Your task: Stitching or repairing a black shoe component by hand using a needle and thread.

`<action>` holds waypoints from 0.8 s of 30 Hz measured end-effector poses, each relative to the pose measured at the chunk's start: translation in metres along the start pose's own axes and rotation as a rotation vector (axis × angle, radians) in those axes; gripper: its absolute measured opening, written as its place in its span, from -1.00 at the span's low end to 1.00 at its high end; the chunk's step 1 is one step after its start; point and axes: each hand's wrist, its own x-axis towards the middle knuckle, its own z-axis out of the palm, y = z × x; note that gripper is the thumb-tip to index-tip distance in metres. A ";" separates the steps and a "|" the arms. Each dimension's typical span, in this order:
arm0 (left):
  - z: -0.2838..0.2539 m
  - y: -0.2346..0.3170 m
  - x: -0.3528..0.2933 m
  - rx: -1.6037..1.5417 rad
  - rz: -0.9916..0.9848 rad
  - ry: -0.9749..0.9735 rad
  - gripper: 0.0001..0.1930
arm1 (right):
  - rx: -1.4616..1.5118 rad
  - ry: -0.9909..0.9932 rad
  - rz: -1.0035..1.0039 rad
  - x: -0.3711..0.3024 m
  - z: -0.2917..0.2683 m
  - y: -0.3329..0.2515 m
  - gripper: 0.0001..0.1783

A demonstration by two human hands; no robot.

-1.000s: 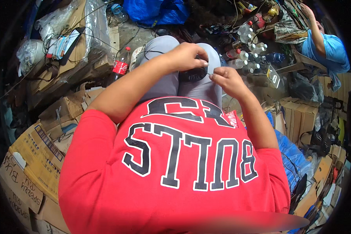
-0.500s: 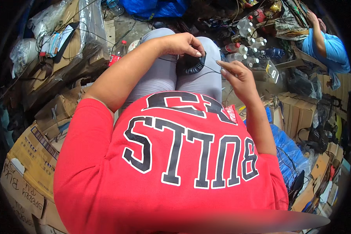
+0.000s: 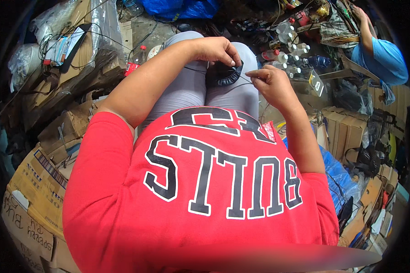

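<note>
On my thighs rests a small black rounded piece [image 3: 229, 78] with a ribbed, pleated edge; its exact kind I cannot make out. My left hand [image 3: 218, 50] reaches over it from above, fingers bent down and closed on its upper rim. A thin dark thread [image 3: 246, 79] runs from the black piece toward my right hand [image 3: 271, 84]. That hand is just to the right of the piece, thumb and forefinger pinched together on the thread. Whether a needle is in the pinch is too small to tell.
Several plastic bottles [image 3: 289, 59] stand ahead to the right, near a person in a blue shirt [image 3: 382, 61]. Cardboard boxes [image 3: 36, 186] crowd the left, and flattened cardboard and plastic sheets [image 3: 84, 41] lie beyond them. A blue tarp [image 3: 180, 8] lies ahead.
My right hand has come closer to the black piece, its fingers more curled. My left hand and the piece have barely moved.
</note>
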 end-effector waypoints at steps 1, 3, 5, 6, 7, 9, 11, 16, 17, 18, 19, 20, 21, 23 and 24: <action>0.000 0.000 0.001 -0.002 0.001 0.000 -0.77 | -0.019 0.014 -0.004 0.001 0.001 -0.001 -0.79; -0.001 0.000 0.003 -0.006 -0.016 0.002 -0.78 | -0.038 0.026 -0.008 0.001 0.004 -0.003 -0.78; -0.003 0.003 0.005 0.008 -0.030 -0.009 -0.78 | -0.047 0.090 -0.014 -0.003 0.012 -0.002 -0.77; -0.004 0.004 0.006 0.023 -0.047 -0.021 -0.79 | -0.010 0.098 0.040 -0.005 0.014 -0.002 -0.77; -0.004 0.003 0.008 0.021 -0.047 -0.020 -0.79 | -0.011 0.096 0.039 -0.006 0.016 -0.001 -0.77; -0.004 0.002 0.011 -0.006 -0.060 -0.052 -0.80 | -0.040 0.139 0.018 -0.006 0.018 0.000 -0.79; -0.005 0.006 0.013 0.037 -0.052 -0.068 -0.80 | -0.058 0.137 -0.025 -0.002 0.017 -0.001 -0.79; -0.005 0.012 0.017 0.199 -0.003 -0.071 -0.77 | 0.097 0.015 0.004 0.009 0.014 0.020 -0.78; -0.005 0.008 0.017 0.194 0.052 -0.103 -0.76 | 0.096 0.013 -0.002 0.010 0.013 0.027 -0.78; -0.006 0.004 0.018 0.190 0.108 -0.134 -0.74 | 0.216 -0.031 0.024 0.012 0.015 0.036 -0.78; -0.006 0.005 0.018 0.189 0.109 -0.135 -0.74 | 0.336 -0.071 0.058 0.012 0.016 0.044 -0.77; -0.006 0.006 0.018 0.192 0.106 -0.152 -0.73 | 0.391 -0.146 0.082 0.014 0.015 0.052 -0.76; -0.006 0.007 0.019 0.196 0.104 -0.170 -0.72 | 0.390 -0.145 0.082 0.015 0.016 0.058 -0.76; -0.006 0.002 0.023 0.208 0.104 -0.161 -0.72 | 0.684 -0.246 0.101 0.019 0.018 0.066 -0.75; -0.006 0.000 0.026 0.221 0.105 -0.157 -0.72 | 0.682 -0.249 0.096 0.020 0.019 0.069 -0.75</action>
